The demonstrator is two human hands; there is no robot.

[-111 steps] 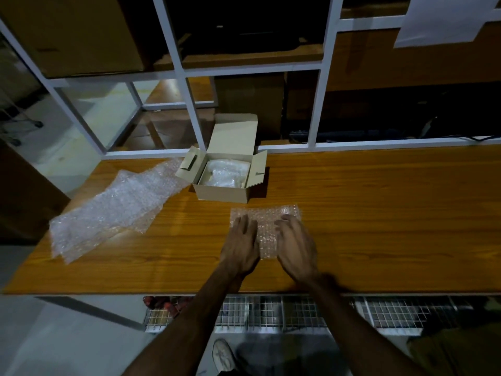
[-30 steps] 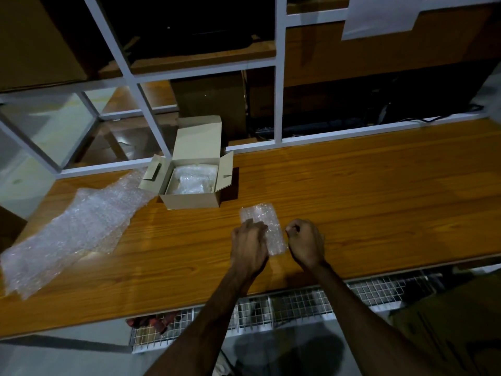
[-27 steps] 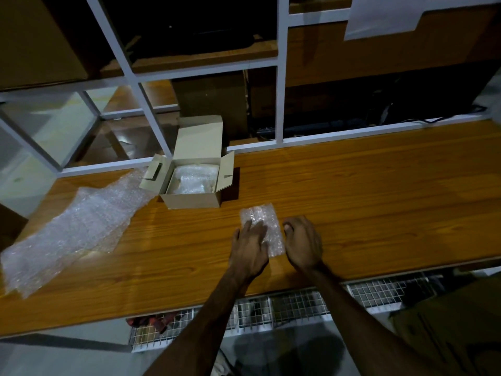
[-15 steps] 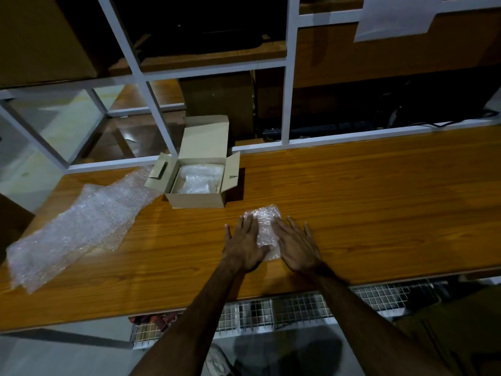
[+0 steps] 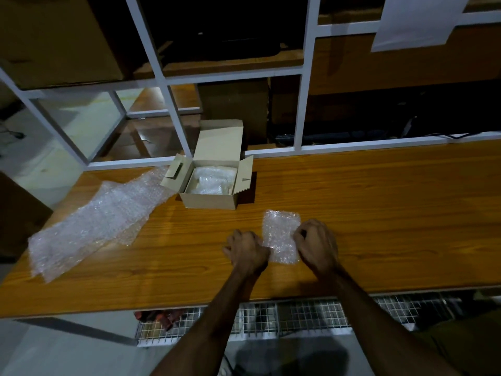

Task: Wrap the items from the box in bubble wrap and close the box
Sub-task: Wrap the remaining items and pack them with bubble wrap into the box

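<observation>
A dim room, seen from above: a wooden desk (image 5: pixel 379 213) runs across the view, backed by a white metal frame (image 5: pixel 305 104) with dark shelves behind it, where the contents are hard to make out. A white sheet of paper (image 5: pixel 417 20) hangs at the upper right, cut off by the top edge.

Near the front middle of the desk lies a small bubble-wrapped bundle (image 5: pixel 280 234). Its long axis runs away from the person, toward the back of the desk. What it holds is hidden by the wrap.

The left hand (image 5: pixel 248 252) sits at the bundle's near left edge, fingers curled and knuckles up, touching the wrap; whether it pinches the wrap cannot be told. The right hand (image 5: pixel 315 244) is at the bundle's right edge, fingers curled in, thumb and fingertips meeting at the wrap's margin as if pinching it.

Behind and left of the bundle stands an open cardboard box (image 5: pixel 210 198), its lid upright and side flaps spread. Inside lies more bubble-wrapped content (image 5: pixel 210 180), its shape unclear.

A long loose sheet of bubble wrap (image 5: pixel 100 218) lies left of the box, its far end just beside the box's left flap, its long axis running diagonally toward the desk's near left corner.

Below the desk's front edge is a wire mesh tray (image 5: pixel 298 318), partly hidden by the forearms.
</observation>
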